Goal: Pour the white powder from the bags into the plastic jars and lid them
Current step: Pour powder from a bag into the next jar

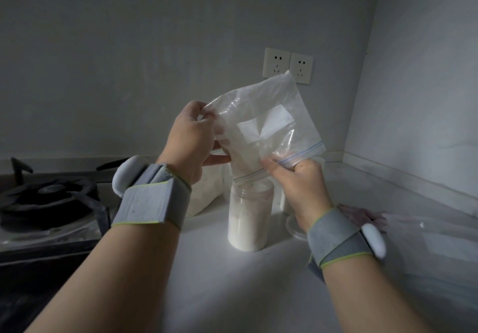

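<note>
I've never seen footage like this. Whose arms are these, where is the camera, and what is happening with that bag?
There is no machine here. These are a person's two bare hands, filmed by one camera worn on the head, looking forward and down. Each wrist wears a grey strap. The left hand grips the raised bottom corner of a clear zip bag of white powder. The right hand pinches the zip edge with its fingers. The bag's mouth points down into an open plastic jar, partly filled with powder, standing on the pale counter. A gas stove sits to the left.
</note>
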`<state>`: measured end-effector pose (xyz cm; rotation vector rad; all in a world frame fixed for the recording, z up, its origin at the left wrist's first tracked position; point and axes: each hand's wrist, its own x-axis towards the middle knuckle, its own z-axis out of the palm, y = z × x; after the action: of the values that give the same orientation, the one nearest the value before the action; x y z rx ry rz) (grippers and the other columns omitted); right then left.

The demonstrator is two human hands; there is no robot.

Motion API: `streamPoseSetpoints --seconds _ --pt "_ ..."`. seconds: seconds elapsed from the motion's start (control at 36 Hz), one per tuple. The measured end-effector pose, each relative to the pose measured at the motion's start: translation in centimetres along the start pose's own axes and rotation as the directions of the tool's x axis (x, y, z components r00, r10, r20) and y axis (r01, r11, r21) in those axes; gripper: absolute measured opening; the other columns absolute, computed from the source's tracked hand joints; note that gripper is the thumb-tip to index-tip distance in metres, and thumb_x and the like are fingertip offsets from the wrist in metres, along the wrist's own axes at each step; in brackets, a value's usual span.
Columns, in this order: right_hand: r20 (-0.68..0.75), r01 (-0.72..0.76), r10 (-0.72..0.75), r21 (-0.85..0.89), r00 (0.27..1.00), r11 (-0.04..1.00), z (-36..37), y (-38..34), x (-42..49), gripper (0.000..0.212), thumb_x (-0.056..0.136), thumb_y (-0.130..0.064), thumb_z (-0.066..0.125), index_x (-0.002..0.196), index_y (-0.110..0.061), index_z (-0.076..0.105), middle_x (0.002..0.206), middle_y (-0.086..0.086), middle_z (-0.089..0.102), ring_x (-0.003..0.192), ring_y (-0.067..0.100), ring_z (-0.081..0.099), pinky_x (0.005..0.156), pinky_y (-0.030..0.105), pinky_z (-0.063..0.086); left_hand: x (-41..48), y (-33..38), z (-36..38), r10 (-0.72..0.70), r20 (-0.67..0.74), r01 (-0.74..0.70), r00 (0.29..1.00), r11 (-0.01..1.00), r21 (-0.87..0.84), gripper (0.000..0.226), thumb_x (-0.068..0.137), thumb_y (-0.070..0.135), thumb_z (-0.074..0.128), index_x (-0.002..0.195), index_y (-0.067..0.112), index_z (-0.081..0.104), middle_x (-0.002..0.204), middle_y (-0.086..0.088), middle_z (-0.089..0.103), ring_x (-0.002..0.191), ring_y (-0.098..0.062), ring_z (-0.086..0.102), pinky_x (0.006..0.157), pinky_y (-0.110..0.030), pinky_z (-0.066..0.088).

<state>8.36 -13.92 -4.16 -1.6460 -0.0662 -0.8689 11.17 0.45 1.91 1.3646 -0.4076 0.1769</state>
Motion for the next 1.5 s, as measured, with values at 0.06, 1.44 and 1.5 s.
streamPoseSetpoints --seconds 0.06,1.44,1.5 --pt "-0.014 0.0 0.001 0.023 1.0 1.0 0.0 -0.1 -0.1 0.02 0.078 -0.01 0.07 0.059 -0.009 0.068 0.085 0.03 0.066 0.07 0.017 0.056 0.071 0.037 0.051 0.0 0.0 -0.1 0.004 -0.001 -0.004 1.0 1.0 0.009 0.023 0.103 0.02 0.035 0.087 0.022 0.051 0.088 -0.005 0.059 0.078 -0.025 0.065 0.064 -0.042 0.059" --pt "0.046 -0.008 0.002 0.122 0.999 0.993 0.6 1.0 0.3 0.013 0.076 -0.011 0.071 0.067 -0.019 0.074 0.074 0.004 0.071 0.082 0.018 0.064 0.084 0.037 0.049 0.0 -0.6 0.6 -0.038 0.113 0.033 0.993 0.998 0.046 0.019 0.101 0.018 0.042 0.09 0.016 0.057 0.082 -0.005 0.059 0.073 -0.023 0.062 0.066 -0.04 0.056" --pt "-0.016 0.018 -0.016 0.092 1.0 0.996 0.4 1.1 0.3 0.018 0.08 -0.009 0.068 0.063 -0.011 0.068 0.068 0.013 0.065 0.075 0.015 0.058 0.076 0.033 0.047 0.0 -0.6 0.6 -0.037 0.101 0.031 0.994 0.998 0.054 0.017 0.101 0.02 0.041 0.096 0.017 0.058 0.086 -0.004 0.06 0.077 -0.022 0.064 0.069 -0.04 0.056"
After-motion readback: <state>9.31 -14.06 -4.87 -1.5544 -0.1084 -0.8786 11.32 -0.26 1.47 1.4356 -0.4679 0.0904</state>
